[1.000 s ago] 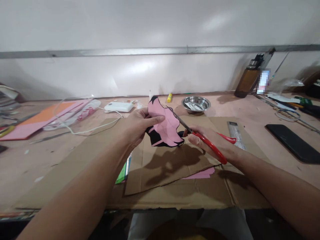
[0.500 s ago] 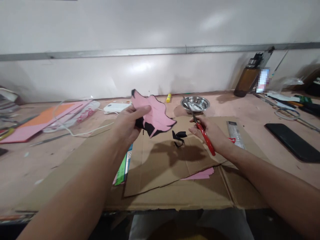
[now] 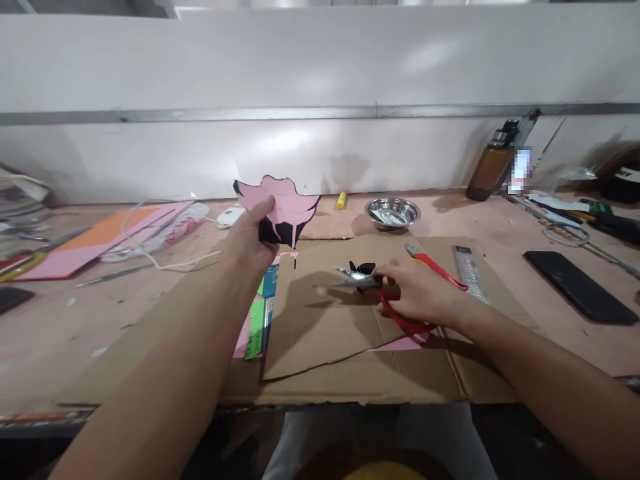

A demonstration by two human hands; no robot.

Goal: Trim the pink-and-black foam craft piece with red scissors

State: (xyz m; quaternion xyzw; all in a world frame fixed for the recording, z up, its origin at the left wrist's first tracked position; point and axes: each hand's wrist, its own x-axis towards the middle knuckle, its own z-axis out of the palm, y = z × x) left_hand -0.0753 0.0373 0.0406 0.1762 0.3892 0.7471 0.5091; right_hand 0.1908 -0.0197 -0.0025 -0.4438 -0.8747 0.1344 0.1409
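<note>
My left hand [image 3: 253, 237] pinches a pink and black paper cutout [image 3: 287, 200] by its left side, thumb on the pink face, raised above the table. The cutout has a wavy top edge and thin pink strips over black below. My right hand [image 3: 417, 290] is closed around red-handled scissors [image 3: 364, 283], low over a brown cardboard sheet [image 3: 320, 333]. Their blades point left and look slightly apart. Curled black scraps [image 3: 365, 268] lie right behind the blades. Just beyond my right hand is a red tool with a metal end [image 3: 435, 265], partly hidden by the hand.
A metal bowl [image 3: 395, 225] and a yellow glue stick [image 3: 341, 200] stand toward the wall. To the right are a perforated metal strip [image 3: 470, 273], a black phone-like slab [image 3: 580, 287] and a brown bottle [image 3: 487, 173]. Pink and orange sheets [image 3: 100, 243] and a white cable lie left.
My right hand has lowered the scissors toward the cardboard, and their blades have swung from pointing away to pointing left. The cutout has turned more upright in my left hand.
</note>
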